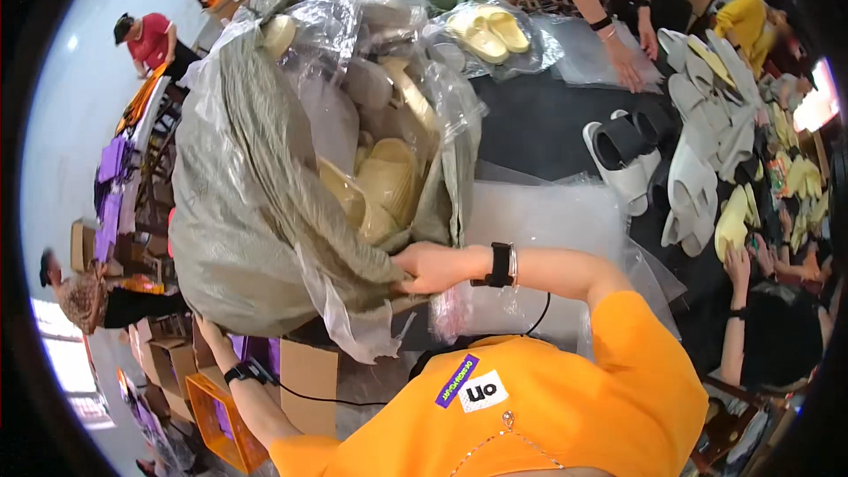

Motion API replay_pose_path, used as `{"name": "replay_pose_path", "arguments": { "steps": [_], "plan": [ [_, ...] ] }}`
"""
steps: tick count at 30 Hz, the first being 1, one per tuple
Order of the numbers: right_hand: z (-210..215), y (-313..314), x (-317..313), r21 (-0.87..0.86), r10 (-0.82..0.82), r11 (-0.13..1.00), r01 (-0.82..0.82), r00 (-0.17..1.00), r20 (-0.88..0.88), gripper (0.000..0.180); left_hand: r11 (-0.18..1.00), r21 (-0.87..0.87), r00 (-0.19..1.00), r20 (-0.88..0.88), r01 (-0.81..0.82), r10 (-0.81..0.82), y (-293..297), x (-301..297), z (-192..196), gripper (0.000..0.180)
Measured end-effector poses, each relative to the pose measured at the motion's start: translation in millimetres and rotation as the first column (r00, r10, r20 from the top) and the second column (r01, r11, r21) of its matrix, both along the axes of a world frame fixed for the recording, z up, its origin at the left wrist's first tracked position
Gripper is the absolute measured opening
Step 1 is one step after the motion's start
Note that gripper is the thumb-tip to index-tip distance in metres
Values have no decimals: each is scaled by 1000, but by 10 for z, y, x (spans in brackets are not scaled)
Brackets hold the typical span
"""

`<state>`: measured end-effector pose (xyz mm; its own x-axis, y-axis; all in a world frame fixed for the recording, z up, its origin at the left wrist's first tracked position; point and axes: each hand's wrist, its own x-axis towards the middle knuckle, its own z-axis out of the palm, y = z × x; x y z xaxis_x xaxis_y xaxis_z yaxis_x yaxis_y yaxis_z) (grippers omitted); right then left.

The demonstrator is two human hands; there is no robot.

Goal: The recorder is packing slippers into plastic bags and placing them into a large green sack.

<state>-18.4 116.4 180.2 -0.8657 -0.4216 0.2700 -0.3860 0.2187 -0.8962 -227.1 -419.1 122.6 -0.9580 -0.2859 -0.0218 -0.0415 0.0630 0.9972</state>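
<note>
A big grey-green woven sack (pixel 252 203) stands on the table before me, its mouth gaping. Inside lie yellow slippers (pixel 389 181) and several more in clear plastic bags. My right hand (pixel 430 267) is closed around the near rim of the sack, with the cloth bunched in its fingers. Low on the sack's left side, my left hand (pixel 210 334) reaches against its underside; the fingers are hidden by the cloth. A torn strip of clear film (pixel 367 327) hangs from the rim below my right hand.
Flat clear plastic bags (pixel 548 216) lie on the dark table (pixel 530 124) to the right. Beyond are black-and-white slippers (pixel 623 155), a pile of grey slippers (pixel 693 177) and bagged yellow slippers (pixel 490 33). A co-worker's hand (pixel 623 62) rests across the table. Cardboard boxes (pixel 305 380) and an orange crate (pixel 221 420) stand lower left.
</note>
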Motion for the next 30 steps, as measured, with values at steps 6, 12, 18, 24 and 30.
{"name": "replay_pose_path", "arguments": {
  "steps": [6, 12, 18, 24, 30],
  "plan": [
    [274, 115, -126, 40, 7, 999, -9, 998, 60, 28, 924, -375, 996, 21, -72, 87, -481, -86, 183, 52],
    [145, 156, 67, 220, -3, 975, -17, 996, 92, 28, 904, -390, 871, -368, 175, -327, 2543, 348, 1935, 68],
    [-81, 189, 330, 318, 109, 943, -101, 994, -7, 24, 588, -728, 680, -233, 352, -695, 4012, 727, 1742, 83],
    [-176, 520, 285, 293, 286, 897, -332, 940, 188, 36, 640, -743, 728, -327, 195, -602, 4130, 771, 1398, 78],
    [50, 1028, 118, -50, -92, 996, 78, 914, -396, 49, 717, -672, 770, -354, 186, -531, 4067, 598, 1402, 77]
  ]
}}
